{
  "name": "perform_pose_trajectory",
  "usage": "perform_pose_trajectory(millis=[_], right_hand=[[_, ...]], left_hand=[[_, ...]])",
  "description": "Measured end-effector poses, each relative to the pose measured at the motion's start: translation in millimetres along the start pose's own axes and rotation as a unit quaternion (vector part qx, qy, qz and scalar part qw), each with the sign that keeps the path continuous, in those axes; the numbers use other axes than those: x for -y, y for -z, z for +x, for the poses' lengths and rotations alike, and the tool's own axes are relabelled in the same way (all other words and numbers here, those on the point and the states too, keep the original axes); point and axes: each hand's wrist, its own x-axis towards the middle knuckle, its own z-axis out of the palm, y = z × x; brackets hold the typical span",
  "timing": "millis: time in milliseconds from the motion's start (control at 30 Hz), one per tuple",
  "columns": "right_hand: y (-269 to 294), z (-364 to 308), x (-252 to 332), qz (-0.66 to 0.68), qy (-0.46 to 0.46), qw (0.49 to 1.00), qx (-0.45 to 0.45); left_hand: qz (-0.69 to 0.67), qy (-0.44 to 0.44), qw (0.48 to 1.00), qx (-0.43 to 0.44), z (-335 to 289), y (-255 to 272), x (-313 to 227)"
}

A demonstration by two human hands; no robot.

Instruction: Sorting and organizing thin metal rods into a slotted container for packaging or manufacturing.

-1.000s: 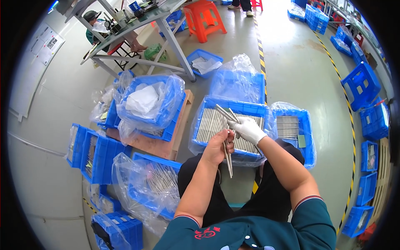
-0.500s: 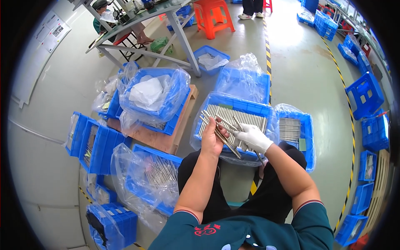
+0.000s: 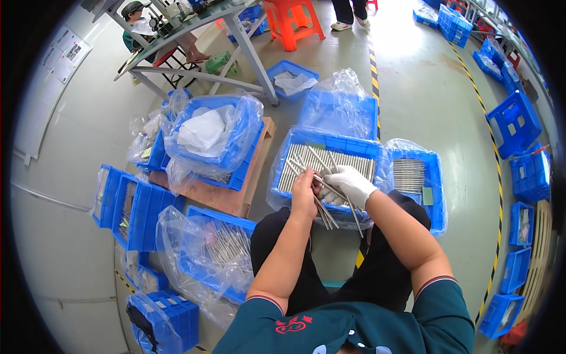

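Note:
My bare left hand (image 3: 305, 192) is closed around several thin metal rods (image 3: 323, 213), which splay out below and above the fingers. Close beside it, my right hand (image 3: 352, 184) in a white glove also grips metal rods; one slants down past my wrist. Some rods cross between the two hands, so which hand bears each one is hard to make out. Both hands are over the near part of a blue crate (image 3: 348, 143) lined with clear plastic. Inside it lies a long row of similar rods (image 3: 354, 164) side by side. My fingertips are partly hidden behind the rods.
To the right stands a blue crate (image 3: 437, 177) of rods with a green slip. At left are a plastic-lined crate (image 3: 194, 259) of loose rods and crates on a wooden pallet (image 3: 258, 171). A person (image 3: 138, 35) sits at a workbench; another person's legs (image 3: 349, 12) show farther back.
The rods between my hands have shifted and now fan and cross more. My right hand has moved slightly left and up, nearer the left hand. The far person's foot has moved.

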Motion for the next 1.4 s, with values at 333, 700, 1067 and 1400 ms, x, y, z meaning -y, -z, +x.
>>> perform_pose_trajectory(millis=[333, 700, 1067, 1400], right_hand=[[-5.2, -15.2, -8.2, -0.062, -0.003, 0.997, -0.045], [-11.2, -1.8, -20.9, -0.163, 0.155, 0.966, -0.128], [14.6, 21.7, 8.7, -0.184, 0.208, 0.951, -0.137], [5.8, 59.7, -3.6, -0.417, 0.366, 0.778, -0.295]], left_hand=[[-0.110, 0.051, 0.991, 0.063, 0.0, 14.4, -15.9], [0.047, 0.034, 0.998, 0.002, -24.3, -16.2, -6.9], [0.021, 0.031, 0.992, 0.122, -15.6, 2.0, -30.5], [0.060, 0.148, 0.965, 0.207, -18.3, 2.2, -18.2]])
